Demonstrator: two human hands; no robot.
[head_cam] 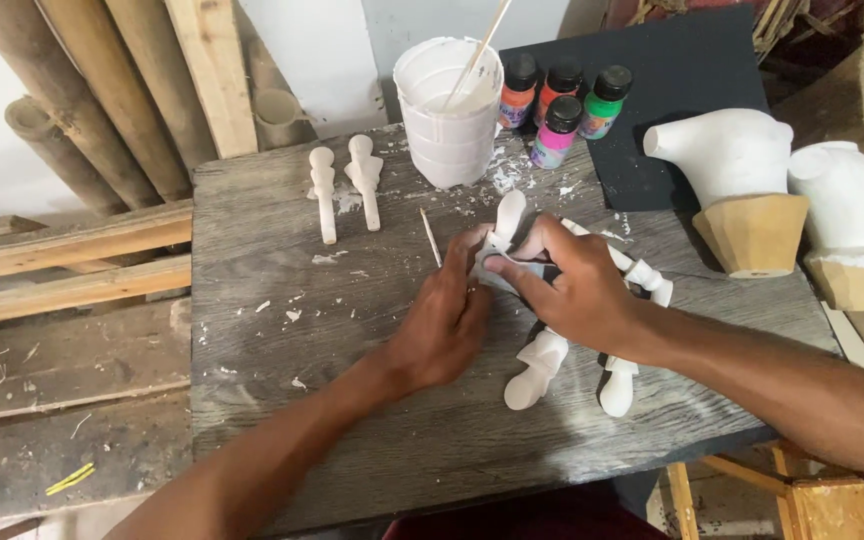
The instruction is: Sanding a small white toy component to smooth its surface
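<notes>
Two hands meet on one white plaster figure [505, 232] near the middle of the surface [282, 330]: my left hand [442, 325] is closed against its lower part, my right hand [572, 290] is clamped over its middle, thumb pressing a small grey pad, it seems. I judge this a rubbing or smoothing step; turning the piece would need a steady grip. Two white pieces [567, 375] lie just beside my right wrist, two more [344, 185] farther left. Behind stand a white cup [447, 125] with a stick, four small black-capped paint bottles [562, 105] in orange, red, green and pink, and two white busts [787, 190] on tan wooden bases.
</notes>
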